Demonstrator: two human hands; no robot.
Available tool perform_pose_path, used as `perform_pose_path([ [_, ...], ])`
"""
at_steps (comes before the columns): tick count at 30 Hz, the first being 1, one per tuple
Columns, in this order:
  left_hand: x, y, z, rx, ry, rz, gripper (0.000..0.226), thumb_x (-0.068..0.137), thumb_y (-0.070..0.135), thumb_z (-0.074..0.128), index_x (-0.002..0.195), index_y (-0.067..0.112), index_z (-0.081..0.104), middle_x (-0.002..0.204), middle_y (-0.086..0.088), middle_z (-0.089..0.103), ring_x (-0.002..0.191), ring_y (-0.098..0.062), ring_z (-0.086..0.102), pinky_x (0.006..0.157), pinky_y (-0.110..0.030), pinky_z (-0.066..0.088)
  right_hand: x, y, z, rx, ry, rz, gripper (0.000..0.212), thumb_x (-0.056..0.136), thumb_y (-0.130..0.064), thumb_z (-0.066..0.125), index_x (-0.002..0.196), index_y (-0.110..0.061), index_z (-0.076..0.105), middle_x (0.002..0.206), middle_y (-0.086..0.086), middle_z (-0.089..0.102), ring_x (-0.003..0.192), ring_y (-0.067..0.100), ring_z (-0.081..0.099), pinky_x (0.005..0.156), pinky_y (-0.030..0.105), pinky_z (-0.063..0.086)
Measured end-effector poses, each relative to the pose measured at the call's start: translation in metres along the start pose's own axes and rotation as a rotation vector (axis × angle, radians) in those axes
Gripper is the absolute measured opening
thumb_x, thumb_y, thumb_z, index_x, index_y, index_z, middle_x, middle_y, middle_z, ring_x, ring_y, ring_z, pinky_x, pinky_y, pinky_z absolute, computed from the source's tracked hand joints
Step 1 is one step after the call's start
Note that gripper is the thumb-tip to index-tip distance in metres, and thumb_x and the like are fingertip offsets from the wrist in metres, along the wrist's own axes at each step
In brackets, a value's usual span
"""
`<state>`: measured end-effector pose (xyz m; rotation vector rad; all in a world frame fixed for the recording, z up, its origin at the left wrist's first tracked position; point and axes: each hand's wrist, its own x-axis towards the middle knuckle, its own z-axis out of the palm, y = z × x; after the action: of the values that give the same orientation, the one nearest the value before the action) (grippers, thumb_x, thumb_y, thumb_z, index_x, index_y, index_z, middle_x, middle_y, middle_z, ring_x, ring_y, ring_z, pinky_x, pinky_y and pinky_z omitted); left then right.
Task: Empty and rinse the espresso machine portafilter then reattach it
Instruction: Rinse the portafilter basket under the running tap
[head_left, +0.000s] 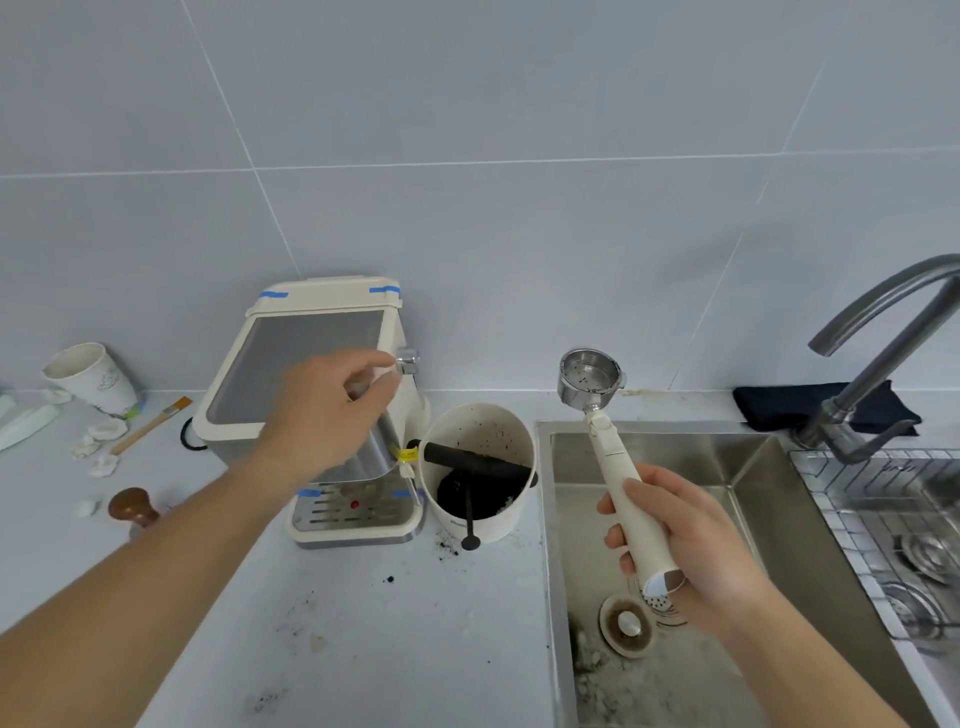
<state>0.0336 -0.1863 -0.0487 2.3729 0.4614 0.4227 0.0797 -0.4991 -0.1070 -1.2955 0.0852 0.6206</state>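
Observation:
My right hand (685, 540) grips the cream handle of the portafilter (592, 376), holding it over the back left corner of the steel sink (649, 457). Its metal basket faces up and holds only a few dark specks. The cream espresso machine (311, 358) stands on the counter to the left. My left hand (337, 405) hovers over the machine's right front corner, fingertips pinched at the small chrome steam knob (408, 360). A cream knock box (478, 467) with a black bar and dark coffee grounds stands between machine and sink.
A grey faucet (883, 353) rises at the right over a wire rack (883, 499). A dark cloth (779, 405) lies behind the sink. A wooden tamper (132, 506), a brush (150, 426), a paper cup (88, 376) and crumpled scraps lie at left. Spilled grounds dot the counter (389, 623).

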Motion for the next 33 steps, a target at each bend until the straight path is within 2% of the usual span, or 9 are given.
perform_pose_path([
  [2, -0.016, 0.024, 0.02, -0.163, 0.061, -0.06, 0.01, 0.089, 0.026, 0.064, 0.095, 0.029, 0.072, 0.091, 0.019, 0.069, 0.082, 0.007, 0.063, 0.072, -0.005, 0.042, -0.001, -0.004, -0.014, 0.004, -0.024, 0.008, 0.022, 0.095, -0.01, 0.058, 0.114, 0.001, 0.063, 0.089, 0.018, 0.071, 0.06, 0.026, 0.063, 0.045, 0.032, 0.05],
  [7, -0.051, 0.073, 0.085, -0.518, -0.071, -0.282, 0.013, 0.086, 0.03, 0.068, 0.076, 0.034, 0.076, 0.081, 0.008, 0.076, 0.085, -0.011, 0.07, 0.08, -0.03, 0.054, -0.005, -0.015, -0.043, 0.012, -0.084, 0.016, 0.036, 0.081, -0.02, 0.065, 0.11, 0.0, 0.062, 0.097, 0.019, 0.074, 0.067, 0.022, 0.065, 0.05, 0.032, 0.053],
  [9, -0.061, 0.093, 0.114, -0.607, -0.141, -0.354, 0.012, 0.086, 0.025, 0.068, 0.079, 0.025, 0.077, 0.08, -0.002, 0.076, 0.082, -0.015, 0.07, 0.077, -0.031, 0.056, -0.006, -0.019, -0.059, 0.0, -0.087, 0.009, 0.038, 0.08, -0.023, 0.065, 0.111, -0.001, 0.062, 0.103, 0.019, 0.075, 0.067, 0.019, 0.065, 0.053, 0.031, 0.052],
  [13, -0.069, 0.126, 0.16, -0.74, -0.259, -0.47, 0.011, 0.087, 0.022, 0.067, 0.086, 0.018, 0.077, 0.085, -0.001, 0.077, 0.08, -0.015, 0.071, 0.075, -0.028, 0.056, -0.01, -0.021, -0.088, -0.02, -0.066, -0.007, 0.041, 0.078, -0.026, 0.068, 0.113, -0.005, 0.064, 0.104, 0.017, 0.075, 0.068, 0.018, 0.066, 0.063, 0.033, 0.052],
  [19, -0.078, 0.176, 0.219, -0.809, -0.347, -0.527, 0.015, 0.086, 0.029, 0.067, 0.093, 0.017, 0.074, 0.092, -0.004, 0.077, 0.083, -0.017, 0.071, 0.078, -0.032, 0.056, -0.017, -0.021, -0.126, 0.024, -0.023, -0.011, 0.037, 0.07, -0.024, 0.074, 0.105, -0.014, 0.076, 0.094, 0.012, 0.075, 0.072, 0.021, 0.062, 0.055, 0.03, 0.051],
  [24, -0.084, 0.2, 0.247, -0.873, -0.342, -0.515, 0.012, 0.088, 0.021, 0.066, 0.091, 0.016, 0.077, 0.085, -0.004, 0.076, 0.083, -0.019, 0.07, 0.077, -0.032, 0.055, -0.016, -0.016, -0.143, 0.105, -0.011, 0.004, 0.022, 0.088, -0.013, 0.069, 0.109, -0.009, 0.076, 0.102, 0.026, 0.068, 0.064, 0.017, 0.063, 0.053, 0.03, 0.05],
  [27, -0.084, 0.205, 0.26, -0.846, -0.314, -0.524, 0.011, 0.086, 0.02, 0.067, 0.09, 0.019, 0.078, 0.086, 0.0, 0.076, 0.089, -0.02, 0.071, 0.086, -0.039, 0.056, -0.014, -0.014, -0.153, 0.112, 0.015, -0.028, 0.017, 0.085, -0.011, 0.072, 0.1, -0.014, 0.08, 0.096, 0.018, 0.073, 0.069, 0.018, 0.065, 0.06, 0.029, 0.053],
  [30, -0.08, 0.215, 0.273, -0.835, -0.298, -0.553, 0.01, 0.084, 0.016, 0.069, 0.086, 0.018, 0.079, 0.084, -0.003, 0.077, 0.088, -0.023, 0.072, 0.089, -0.043, 0.056, -0.011, -0.013, -0.164, 0.099, 0.031, -0.044, 0.024, 0.076, -0.021, 0.078, 0.1, -0.019, 0.08, 0.103, 0.019, 0.076, 0.084, 0.028, 0.068, 0.078, 0.045, 0.055],
  [33, -0.074, 0.224, 0.284, -0.849, -0.294, -0.579, 0.012, 0.083, 0.011, 0.069, 0.086, 0.017, 0.079, 0.086, -0.004, 0.077, 0.087, -0.022, 0.071, 0.086, -0.038, 0.057, -0.007, -0.014, -0.174, 0.063, 0.061, -0.041, 0.022, 0.076, -0.023, 0.077, 0.098, -0.024, 0.08, 0.092, 0.01, 0.078, 0.081, 0.022, 0.069, 0.071, 0.039, 0.055],
])
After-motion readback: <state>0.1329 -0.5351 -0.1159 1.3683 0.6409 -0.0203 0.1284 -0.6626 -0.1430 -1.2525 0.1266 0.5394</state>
